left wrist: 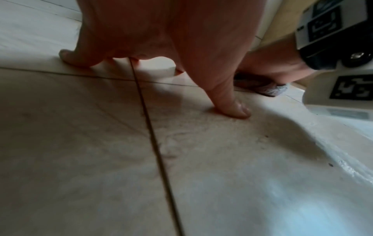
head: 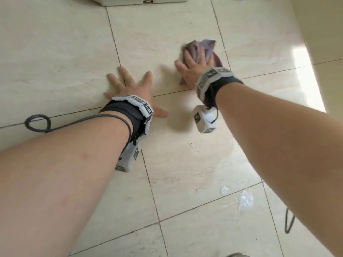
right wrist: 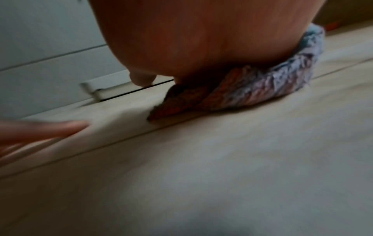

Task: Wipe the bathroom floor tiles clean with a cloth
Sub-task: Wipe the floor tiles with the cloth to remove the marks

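Note:
A crumpled purple-grey cloth (head: 208, 50) lies on the beige floor tiles (head: 176, 164), right of centre. My right hand (head: 195, 64) presses down on it with the fingers stretched out over the fabric; the hand and cloth are motion-blurred. In the right wrist view the cloth (right wrist: 252, 94) bulges out from under the palm (right wrist: 201, 39). My left hand (head: 132, 88) rests flat on the tiles to the left, fingers spread across a grout line and holding nothing. The left wrist view shows its thumb (left wrist: 232, 105) on the tile, with the cloth (left wrist: 270, 90) beyond it.
A white fixture base (head: 144, 0) stands at the far edge, and a cream wall (head: 319, 25) runs along the right. One black cable loop (head: 37, 123) lies at the left and another cable (head: 289, 221) at the lower right. Wet whitish spots (head: 245, 199) mark the near tiles.

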### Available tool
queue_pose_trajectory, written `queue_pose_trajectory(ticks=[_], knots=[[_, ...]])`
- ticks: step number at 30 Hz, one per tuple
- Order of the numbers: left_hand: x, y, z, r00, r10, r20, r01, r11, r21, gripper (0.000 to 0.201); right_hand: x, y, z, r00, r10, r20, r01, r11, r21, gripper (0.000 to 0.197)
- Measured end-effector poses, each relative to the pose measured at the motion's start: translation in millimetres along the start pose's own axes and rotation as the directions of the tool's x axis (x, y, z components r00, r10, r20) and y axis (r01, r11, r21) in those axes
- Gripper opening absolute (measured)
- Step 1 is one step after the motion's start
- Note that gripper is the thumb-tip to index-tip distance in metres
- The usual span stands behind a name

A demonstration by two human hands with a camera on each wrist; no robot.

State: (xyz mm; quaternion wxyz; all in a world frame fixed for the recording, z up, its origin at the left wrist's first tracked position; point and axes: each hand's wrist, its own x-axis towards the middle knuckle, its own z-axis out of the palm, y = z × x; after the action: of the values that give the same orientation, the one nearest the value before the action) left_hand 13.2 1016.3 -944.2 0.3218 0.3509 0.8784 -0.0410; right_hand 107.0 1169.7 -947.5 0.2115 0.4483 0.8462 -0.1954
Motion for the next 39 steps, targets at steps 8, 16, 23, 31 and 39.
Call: queue_pose_trajectory(ticks=[8,16,23,31,39], knots=[[9,4,-8,1.0,-0.021,0.019,0.021,0.999,0.028,0.127,-72,38,37,0.994,-0.07,0.081,0.069,0.998,0.01,0.063],[23,13,-23,0.999,-0.037,0.025,0.035,0.997,0.066,0.126,-19,25,11,0.997,0.079,0.016,-0.08,0.989,0.122,0.07],[29,19,-26,0.997,-0.076,0.019,0.075,0.997,0.032,0.12,-15,26,7,0.998,0.043,0.041,-0.045,0.998,0.053,0.076],[33,23,-27,0.991,-0.126,0.041,0.125,0.992,0.028,0.123,-10,29,12,0.999,0.019,0.046,-0.021,0.999,0.041,0.079],[31,28,-26,0.99,-0.138,0.039,0.137,0.99,0.038,0.123,-8,32,11,0.997,0.015,0.082,-0.018,0.999,0.036,0.079]])
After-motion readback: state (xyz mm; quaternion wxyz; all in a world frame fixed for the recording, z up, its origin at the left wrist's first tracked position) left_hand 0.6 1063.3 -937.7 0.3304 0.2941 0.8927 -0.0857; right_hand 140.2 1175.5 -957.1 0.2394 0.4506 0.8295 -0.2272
